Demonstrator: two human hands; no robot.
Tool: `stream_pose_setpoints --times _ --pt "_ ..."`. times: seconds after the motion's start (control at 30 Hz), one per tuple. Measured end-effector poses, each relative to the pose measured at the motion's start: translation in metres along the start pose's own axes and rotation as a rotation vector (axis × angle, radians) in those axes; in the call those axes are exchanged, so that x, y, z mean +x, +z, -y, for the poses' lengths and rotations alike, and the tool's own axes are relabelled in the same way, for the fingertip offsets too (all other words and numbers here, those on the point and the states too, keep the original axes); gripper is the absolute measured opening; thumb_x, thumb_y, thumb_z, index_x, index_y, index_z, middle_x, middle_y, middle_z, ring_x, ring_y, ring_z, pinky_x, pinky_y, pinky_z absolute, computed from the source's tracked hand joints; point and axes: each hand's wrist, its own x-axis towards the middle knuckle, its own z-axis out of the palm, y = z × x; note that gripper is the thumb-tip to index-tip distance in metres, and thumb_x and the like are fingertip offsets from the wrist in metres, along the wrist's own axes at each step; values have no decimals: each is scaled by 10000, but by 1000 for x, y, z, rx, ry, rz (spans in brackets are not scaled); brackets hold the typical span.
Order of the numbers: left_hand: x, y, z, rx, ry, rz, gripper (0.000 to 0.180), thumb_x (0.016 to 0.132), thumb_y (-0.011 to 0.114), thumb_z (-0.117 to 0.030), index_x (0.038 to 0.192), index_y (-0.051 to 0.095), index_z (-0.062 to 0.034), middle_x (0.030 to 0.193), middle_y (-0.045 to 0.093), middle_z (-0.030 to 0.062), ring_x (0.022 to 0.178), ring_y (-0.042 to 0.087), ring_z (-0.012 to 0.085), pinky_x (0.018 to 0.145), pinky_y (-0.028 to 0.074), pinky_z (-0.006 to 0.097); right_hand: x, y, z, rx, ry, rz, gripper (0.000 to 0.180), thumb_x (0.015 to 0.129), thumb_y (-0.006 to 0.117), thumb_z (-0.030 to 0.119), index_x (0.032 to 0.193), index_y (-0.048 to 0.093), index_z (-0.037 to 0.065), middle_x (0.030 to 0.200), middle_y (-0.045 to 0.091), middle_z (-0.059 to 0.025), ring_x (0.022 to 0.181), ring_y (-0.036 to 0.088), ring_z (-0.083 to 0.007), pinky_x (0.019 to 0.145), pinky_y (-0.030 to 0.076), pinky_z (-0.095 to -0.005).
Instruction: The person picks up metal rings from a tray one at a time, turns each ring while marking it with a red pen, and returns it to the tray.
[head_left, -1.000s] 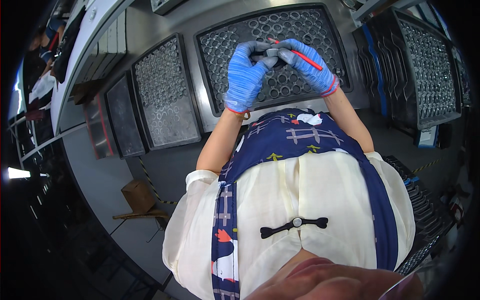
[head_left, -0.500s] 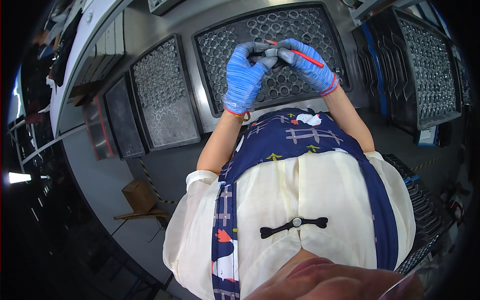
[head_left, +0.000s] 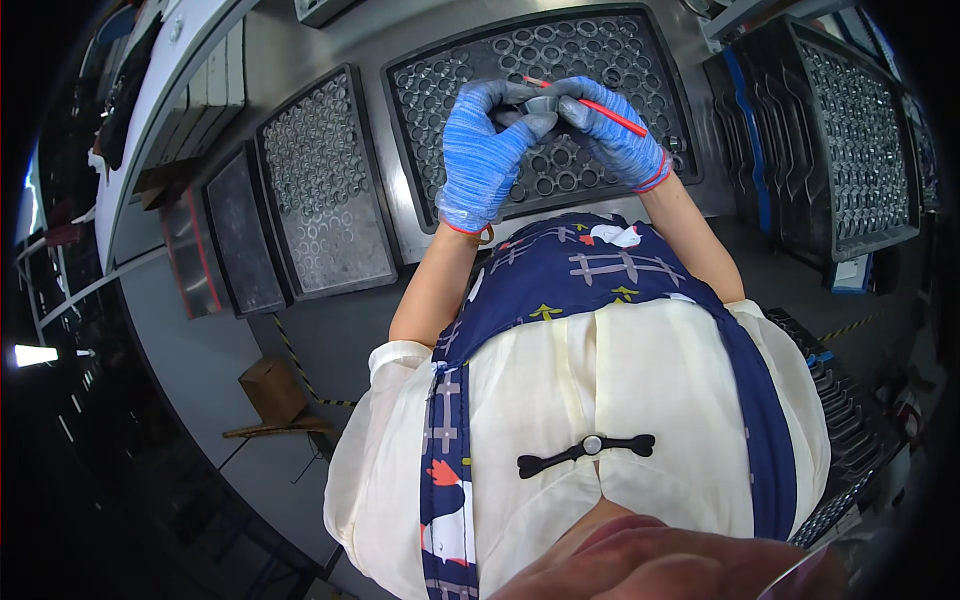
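Note:
Both my hands wear blue gloves with grey fingertips and meet above a large black tray [head_left: 412, 170] of metal rings. My left hand [head_left: 485, 150] is closed, its thumb and fingers pinching a small grey metal ring [head_left: 541, 104]. Against the other side of that ring rest the fingertips of my right hand [head_left: 622, 140], which is closed as well. A slim red pen-like tool [head_left: 618, 117] lies across my right hand, its tip pointing left past the ring. Fingers hide part of the ring.
Left of the large tray stands another black tray [head_left: 345, 250], partly filled with rings. Beyond it leans a dark flat tray [head_left: 243, 235]. A stack of black trays [head_left: 800, 130] with rings rises at the right. A cardboard box [head_left: 272, 390] sits low at the left.
My left hand has shifted slightly left and the ring appears turned a little between the fingertips. The red tool stays in my right hand.

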Motion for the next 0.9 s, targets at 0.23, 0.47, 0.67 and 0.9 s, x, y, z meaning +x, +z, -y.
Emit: stream_pose_setpoints --times 0.23,0.47,0.67,0.9 --pt "-1 2 -16 -77 -55 -2 292 728 706 -15 985 578 39 809 623 65 672 554 70 594 494 209 2 0 -5 112 -20 8 369 897 573 289 1124 538 0 1105 584 -116 931 612 -186 812 523 -310" --pt "-2 2 -21 -48 -133 14 325 724 726 -3 1009 575 35 857 621 63 722 555 79 654 490 203 3 -1 -4 115 -19 17 380 895 574 295 1124 538 -7 1087 591 -119 922 610 -185 806 525 -311" --pt "-4 1 -17 -38 -66 14 333 715 732 6 1011 580 19 863 602 41 722 525 67 653 478 193 0 3 1 116 -16 14 357 904 560 281 1124 544 0 1091 597 -113 925 604 -176 806 517 -304" --pt "-3 1 -13 221 198 -5 324 732 719 -4 1021 573 10 914 607 79 787 584 118 692 501 233 0 7 17 -259 -57 -19 316 915 541 255 1107 565 5 1138 591 -111 950 598 -155 822 497 -274"
